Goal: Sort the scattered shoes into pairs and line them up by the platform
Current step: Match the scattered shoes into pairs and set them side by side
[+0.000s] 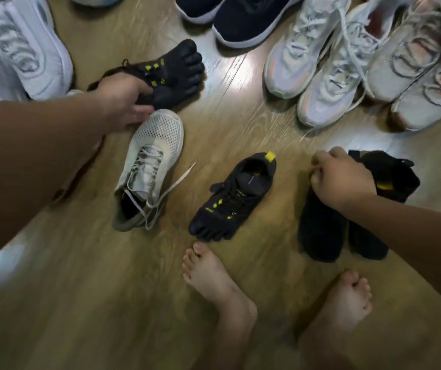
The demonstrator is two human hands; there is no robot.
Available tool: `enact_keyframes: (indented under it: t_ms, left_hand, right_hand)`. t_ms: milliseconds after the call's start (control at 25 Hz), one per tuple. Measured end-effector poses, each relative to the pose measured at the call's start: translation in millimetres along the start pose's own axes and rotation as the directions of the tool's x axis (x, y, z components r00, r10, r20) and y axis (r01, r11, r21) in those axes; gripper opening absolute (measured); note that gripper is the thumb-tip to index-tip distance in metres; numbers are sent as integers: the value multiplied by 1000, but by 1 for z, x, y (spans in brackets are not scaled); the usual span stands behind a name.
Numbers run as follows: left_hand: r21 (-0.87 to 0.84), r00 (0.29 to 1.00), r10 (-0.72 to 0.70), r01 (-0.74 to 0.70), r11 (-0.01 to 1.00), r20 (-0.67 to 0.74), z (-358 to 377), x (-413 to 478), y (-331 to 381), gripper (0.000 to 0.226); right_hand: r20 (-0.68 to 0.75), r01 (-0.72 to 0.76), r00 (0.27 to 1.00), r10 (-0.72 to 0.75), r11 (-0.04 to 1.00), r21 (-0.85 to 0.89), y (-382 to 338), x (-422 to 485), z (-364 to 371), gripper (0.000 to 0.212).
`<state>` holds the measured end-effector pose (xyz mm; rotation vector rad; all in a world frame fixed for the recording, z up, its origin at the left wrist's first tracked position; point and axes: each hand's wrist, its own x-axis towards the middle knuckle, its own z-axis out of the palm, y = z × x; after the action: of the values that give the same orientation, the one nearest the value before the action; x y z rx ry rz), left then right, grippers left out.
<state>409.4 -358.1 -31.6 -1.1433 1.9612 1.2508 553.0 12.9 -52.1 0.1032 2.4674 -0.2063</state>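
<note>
My left hand [123, 98] grips a black five-toe shoe with yellow lace loops [179, 68] at the upper left of the wooden floor. Its match, another black five-toe shoe [234, 198], lies alone in the middle, toes toward me. My right hand [339, 177] holds a pair of plain black shoes [328, 225] by their heels at the right, their toes resting on the floor. A single white mesh sneaker [149, 164] with loose laces lies just below my left hand.
White chunky sneakers [27, 49] lie at the far left. A dark navy pair [240, 20] sits at the top. Pale grey-and-orange sneakers [328, 76] and white ones with orange trim [427, 76] crowd the upper right. My bare feet [214, 279] stand at the bottom centre.
</note>
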Motion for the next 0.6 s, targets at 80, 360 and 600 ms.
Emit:
enact_keyframes:
  t_ms: [80,360,600]
  left_hand:
    - [-324,1000,-17,24,946,24,4,5,5,10]
    - [19,817,558,-562,827,-148,12,-29,20,26]
    - [591,581,681,-762,263,446,45,-76,-17,37]
  right_hand:
    - [4,24,1000,-24,999,43,-30,-14,9,20]
    - [360,-98,927,-102,861,498,-111,-42,45,40]
    - [241,-234,956,165,928,292,-58,-32,19,51]
